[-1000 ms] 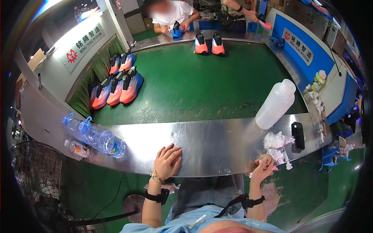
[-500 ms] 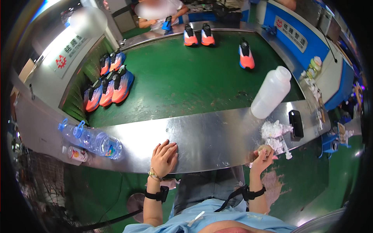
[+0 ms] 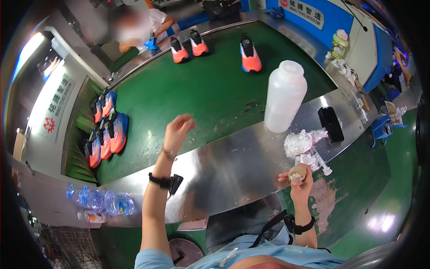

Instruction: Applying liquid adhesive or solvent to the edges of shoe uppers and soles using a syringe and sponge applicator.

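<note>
My left hand (image 3: 178, 131) is raised over the green conveyor belt (image 3: 197, 94), fingers loosely apart, holding nothing. My right hand (image 3: 299, 179) stays at the front edge of the steel counter (image 3: 233, 170), closed around a small beige wad of cloth or paper (image 3: 297, 173). Just beyond it lies a heap of crumpled white paper (image 3: 301, 144). Orange, blue and black shoes ride the belt: one alone (image 3: 250, 54), a pair (image 3: 188, 47) further back, and several (image 3: 106, 132) bunched at the left.
A tall white plastic bottle (image 3: 285, 96) stands on the counter, a black phone (image 3: 330, 124) to its right. Clear water bottles (image 3: 105, 201) lie at the counter's left end. Another person (image 3: 139, 29) works at the belt's far side.
My left hand has lifted off the counter and reached forward over the belt. A single shoe has travelled along the belt toward me. My right hand has kept its place.
</note>
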The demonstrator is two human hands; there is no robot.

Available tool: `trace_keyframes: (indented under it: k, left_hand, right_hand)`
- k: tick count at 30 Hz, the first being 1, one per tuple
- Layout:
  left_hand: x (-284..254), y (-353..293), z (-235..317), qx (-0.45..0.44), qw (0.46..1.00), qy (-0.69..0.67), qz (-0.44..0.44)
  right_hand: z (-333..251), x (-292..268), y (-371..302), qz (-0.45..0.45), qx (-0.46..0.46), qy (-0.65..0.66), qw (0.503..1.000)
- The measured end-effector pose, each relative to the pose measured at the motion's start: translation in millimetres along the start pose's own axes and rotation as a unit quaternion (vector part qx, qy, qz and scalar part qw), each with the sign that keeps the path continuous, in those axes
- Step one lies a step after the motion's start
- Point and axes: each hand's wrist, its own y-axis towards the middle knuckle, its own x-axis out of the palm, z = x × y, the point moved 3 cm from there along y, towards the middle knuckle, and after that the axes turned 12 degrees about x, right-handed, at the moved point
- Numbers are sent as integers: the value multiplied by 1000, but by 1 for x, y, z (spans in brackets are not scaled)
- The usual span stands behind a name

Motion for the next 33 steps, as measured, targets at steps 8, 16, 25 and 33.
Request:
trace_keyframes:
  k: [8, 16, 25, 33]
  left_hand:
    - [161, 193, -103, -231, 963, -131, -52]
    - [262, 308, -168, -264, 902, -328, 95]
    - [167, 224, -141, -198, 943, -188, 190]
    - [49, -18, -37, -259, 921, -258, 136]
  right_hand:
    - [-22, -17, 4, 6, 32, 36, 999]
    - [-15, -28, 9, 21, 56, 4, 998]
    - [-22, -22, 9, 43, 32, 43, 998]
    - [-17, -28, 0, 63, 9, -34, 997]
